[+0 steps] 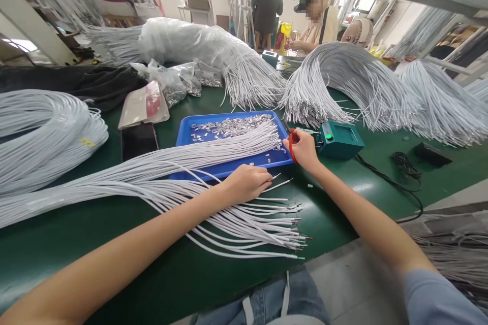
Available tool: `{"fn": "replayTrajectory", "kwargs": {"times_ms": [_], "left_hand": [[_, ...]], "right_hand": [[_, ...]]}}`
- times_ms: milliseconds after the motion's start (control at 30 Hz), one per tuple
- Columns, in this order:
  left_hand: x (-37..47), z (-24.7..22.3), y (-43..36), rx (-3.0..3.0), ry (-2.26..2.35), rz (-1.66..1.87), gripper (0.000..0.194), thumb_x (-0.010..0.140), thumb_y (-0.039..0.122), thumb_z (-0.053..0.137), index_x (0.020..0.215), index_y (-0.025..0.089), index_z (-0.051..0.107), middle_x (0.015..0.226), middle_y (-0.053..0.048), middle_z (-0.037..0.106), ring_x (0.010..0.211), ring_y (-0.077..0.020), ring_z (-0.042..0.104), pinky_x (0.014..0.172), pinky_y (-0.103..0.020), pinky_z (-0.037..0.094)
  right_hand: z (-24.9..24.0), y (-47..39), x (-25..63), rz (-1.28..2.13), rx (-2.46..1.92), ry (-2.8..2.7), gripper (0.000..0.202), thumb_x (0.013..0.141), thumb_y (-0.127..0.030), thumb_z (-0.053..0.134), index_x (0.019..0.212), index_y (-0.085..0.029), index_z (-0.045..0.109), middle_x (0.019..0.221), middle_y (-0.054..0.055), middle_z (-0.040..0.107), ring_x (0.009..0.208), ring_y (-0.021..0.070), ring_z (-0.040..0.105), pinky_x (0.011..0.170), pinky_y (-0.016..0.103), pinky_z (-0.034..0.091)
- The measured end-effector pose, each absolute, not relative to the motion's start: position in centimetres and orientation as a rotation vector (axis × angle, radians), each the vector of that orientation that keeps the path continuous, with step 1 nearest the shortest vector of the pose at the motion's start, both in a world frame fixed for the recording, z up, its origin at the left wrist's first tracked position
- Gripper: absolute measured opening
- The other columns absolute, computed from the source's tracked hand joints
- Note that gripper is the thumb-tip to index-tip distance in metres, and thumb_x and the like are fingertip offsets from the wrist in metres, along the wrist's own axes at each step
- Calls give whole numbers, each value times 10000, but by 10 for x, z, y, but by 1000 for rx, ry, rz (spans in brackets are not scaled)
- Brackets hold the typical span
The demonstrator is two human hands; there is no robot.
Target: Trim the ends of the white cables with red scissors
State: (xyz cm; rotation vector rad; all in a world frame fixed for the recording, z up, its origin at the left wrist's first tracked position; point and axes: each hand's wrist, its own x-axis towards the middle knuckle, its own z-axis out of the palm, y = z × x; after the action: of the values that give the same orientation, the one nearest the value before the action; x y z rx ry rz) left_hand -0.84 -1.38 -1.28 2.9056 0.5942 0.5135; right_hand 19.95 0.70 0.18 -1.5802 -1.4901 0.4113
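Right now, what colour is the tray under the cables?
Blue; the tray shows best in the head view.

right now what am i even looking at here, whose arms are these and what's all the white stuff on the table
This is one picture from a camera worn on a person's head, looking down at their own two bare arms over a green table. No machine is doing the handling.

The white stuff is bundles of thin cables, fanned across the table, with stripped ends near the front edge. More heaps lie further back.

The left hand rests on the bundle and pinches one cable end. The right hand holds a red-handled tool beside a small green box with a cord. Between them sits a blue tray of small metal pieces.

Other people work in the background.
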Motion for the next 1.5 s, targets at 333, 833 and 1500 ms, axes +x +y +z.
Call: {"fn": "replayTrajectory", "kwargs": {"times_ms": [333,833,1500], "left_hand": [[-5,-12,-16,2697,615,352,203,911,183,508,884,154,706,832,-36,710,710,-146,650,642,-235,454],[-1,6,-18,2063,709,882,144,799,210,609,824,118,717,637,-3,579,519,-71,476,483,-184,386],[-4,25,-20,2016,720,1083,127,830,204,609,793,118,695,666,-18,598,482,-71,557,467,-176,456]], "right_hand": [[1,7,198,443,-1512,-1429,70,650,-219,542,622,-195,482,599,-6,569,561,131,486,579,266,391],[15,-13,183,974,-1016,-1356,269,653,-382,735,651,-196,541,674,0,639,700,168,613,737,329,493],[30,-28,180,1118,-874,-1464,421,573,-409,833,629,-197,474,661,-1,613,636,136,561,627,282,443]]}}
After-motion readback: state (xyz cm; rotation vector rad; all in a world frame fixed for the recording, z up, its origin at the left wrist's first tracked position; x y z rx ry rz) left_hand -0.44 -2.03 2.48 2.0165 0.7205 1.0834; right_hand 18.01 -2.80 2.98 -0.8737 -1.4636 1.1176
